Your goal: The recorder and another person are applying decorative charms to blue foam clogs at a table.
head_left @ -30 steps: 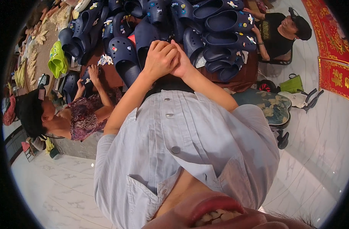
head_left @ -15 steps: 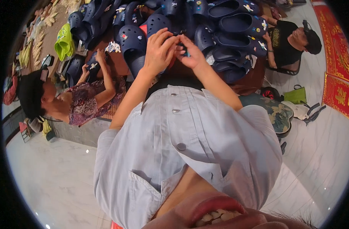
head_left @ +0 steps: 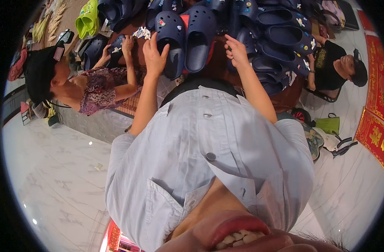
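Two navy clogs stand side by side in front of me on the table, toes pointing away. The left clog point(head_left: 171, 31) carries a small charm near its toe; the right clog point(head_left: 200, 35) shows only holes. My left hand point(head_left: 155, 59) is at the left clog's outer edge, fingers stretched and thumb apart, the thumb against its rim. My right hand point(head_left: 238, 53), to the right of the pair, has its fingers curled round a small green piece point(head_left: 229, 48). What that piece is stays too small to make out.
Many navy clogs point(head_left: 280, 35) with charms crowd the right and far side. A pile of white charms point(head_left: 142, 32) lies left of the pair. Green clogs point(head_left: 87, 19) stand farther left. One person point(head_left: 91, 86) handles a clog at left; another person point(head_left: 334, 63) sits at right.
My hands, together above the clogs before, have parted: the left now at the left clog's edge, the right off to the right with the small green piece. The whole view has shifted somewhat.
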Motion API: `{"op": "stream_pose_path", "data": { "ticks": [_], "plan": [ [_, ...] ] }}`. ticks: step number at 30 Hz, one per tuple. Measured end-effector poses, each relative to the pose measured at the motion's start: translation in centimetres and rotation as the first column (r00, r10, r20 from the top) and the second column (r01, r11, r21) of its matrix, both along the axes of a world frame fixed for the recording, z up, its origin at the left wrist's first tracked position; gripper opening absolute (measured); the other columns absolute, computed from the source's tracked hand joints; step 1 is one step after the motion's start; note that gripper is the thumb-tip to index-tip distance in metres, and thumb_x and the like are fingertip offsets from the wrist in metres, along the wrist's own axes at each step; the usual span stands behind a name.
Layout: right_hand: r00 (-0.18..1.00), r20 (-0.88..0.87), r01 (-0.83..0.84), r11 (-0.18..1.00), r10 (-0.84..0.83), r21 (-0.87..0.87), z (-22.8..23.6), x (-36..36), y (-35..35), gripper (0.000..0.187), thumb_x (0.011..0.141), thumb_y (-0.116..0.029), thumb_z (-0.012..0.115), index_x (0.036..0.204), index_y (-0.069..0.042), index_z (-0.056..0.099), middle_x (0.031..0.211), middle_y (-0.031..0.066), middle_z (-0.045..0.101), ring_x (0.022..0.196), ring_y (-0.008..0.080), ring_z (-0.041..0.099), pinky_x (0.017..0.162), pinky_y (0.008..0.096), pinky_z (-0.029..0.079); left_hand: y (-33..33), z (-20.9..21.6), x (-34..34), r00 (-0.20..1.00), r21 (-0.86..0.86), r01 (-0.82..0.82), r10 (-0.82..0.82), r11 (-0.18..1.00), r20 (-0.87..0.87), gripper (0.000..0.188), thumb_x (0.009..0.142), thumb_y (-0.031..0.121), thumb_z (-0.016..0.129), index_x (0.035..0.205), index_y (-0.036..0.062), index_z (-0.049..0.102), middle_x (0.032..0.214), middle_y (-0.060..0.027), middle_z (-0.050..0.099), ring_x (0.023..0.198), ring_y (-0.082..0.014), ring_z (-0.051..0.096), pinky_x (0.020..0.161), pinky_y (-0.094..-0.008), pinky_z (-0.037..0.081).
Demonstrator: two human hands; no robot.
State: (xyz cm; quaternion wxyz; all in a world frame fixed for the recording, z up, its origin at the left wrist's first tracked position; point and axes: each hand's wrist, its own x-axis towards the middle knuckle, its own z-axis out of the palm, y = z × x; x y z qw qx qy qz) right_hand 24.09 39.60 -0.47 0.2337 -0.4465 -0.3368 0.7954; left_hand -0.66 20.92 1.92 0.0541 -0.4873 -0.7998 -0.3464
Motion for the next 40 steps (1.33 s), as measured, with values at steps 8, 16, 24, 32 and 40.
{"op": "stream_pose_path", "data": {
  "ticks": [8, 16, 24, 32, 40],
  "plan": [
    [0.973, 0.192, -0.153, 0.978, 0.125, 0.139, -1.3, -3.7, 1.6, 0.047, 0.085, -0.002, 0.049, 0.132, -0.002, 0.049, 0.067, 0.0017, 0.053, 0.043, 0.0045, 0.035, 0.037, 0.0201, 0.026, 1.6, -2.7, -0.4, 0.969, 0.010, -0.042, 0.038, 0.999, 0.243, 0.053, 0.084, 0.001, 0.052, 0.135, 0.0057, 0.039, 0.117, -0.0241, 0.052, 0.110, -0.0409, 0.048, 0.095, -0.0455, 0.037],
    [0.965, 0.207, -0.203, 0.961, 0.164, 0.186, -1.5, -4.2, 1.4, 0.043, 0.087, -0.008, 0.053, 0.130, -0.003, 0.051, 0.070, 0.0008, 0.054, 0.045, 0.0047, 0.037, 0.038, 0.0203, 0.028, 2.4, -2.8, -1.9, 0.956, 0.046, -0.010, -0.004, 0.999, 0.293, 0.056, 0.080, -0.002, 0.049, 0.135, 0.0056, 0.040, 0.123, -0.0245, 0.051, 0.116, -0.0396, 0.048, 0.099, -0.0424, 0.037],
    [0.826, -0.528, -0.062, 0.901, -0.196, -0.430, -1.5, -0.7, 2.7, 0.052, 0.096, -0.045, 0.043, 0.116, 0.001, 0.057, 0.084, 0.0114, 0.059, 0.069, 0.0203, 0.054, 0.055, 0.0278, 0.044, 2.5, 4.6, 0.1, 0.998, 0.098, -0.004, 0.009, 0.995, -0.054, 0.065, 0.070, 0.007, 0.065, 0.133, 0.0112, 0.046, 0.115, -0.0160, 0.056, 0.115, -0.0348, 0.047, 0.100, -0.0426, 0.035],
    [0.903, -0.429, 0.126, 0.957, -0.003, 0.260, 6.4, -5.0, -1.1, 0.032, 0.097, -0.032, 0.046, 0.086, -0.004, 0.058, 0.075, 0.0104, 0.060, 0.054, 0.0132, 0.053, 0.045, 0.0232, 0.037, 5.6, 6.3, 6.2, -0.178, 0.352, -0.067, -0.358, 0.934, 0.916, 0.038, 0.095, 0.029, 0.047, 0.117, -0.0007, 0.054, 0.109, -0.0142, 0.061, 0.104, -0.0235, 0.058, 0.094, -0.0343, 0.044],
    [0.984, 0.175, -0.161, -0.334, 0.012, 0.929, 9.3, -9.1, -6.3, 0.022, 0.075, -0.028, 0.066, 0.075, -0.007, 0.061, 0.079, 0.0085, 0.057, 0.077, 0.0268, 0.056, 0.064, 0.0379, 0.046, 5.6, 4.6, 7.6, -0.828, 0.522, -0.318, -0.500, 0.792, 0.254, 0.055, 0.095, 0.042, 0.036, 0.128, -0.0004, 0.047, 0.128, -0.0181, 0.050, 0.122, -0.0353, 0.044, 0.111, -0.0464, 0.025]
  ]
}}
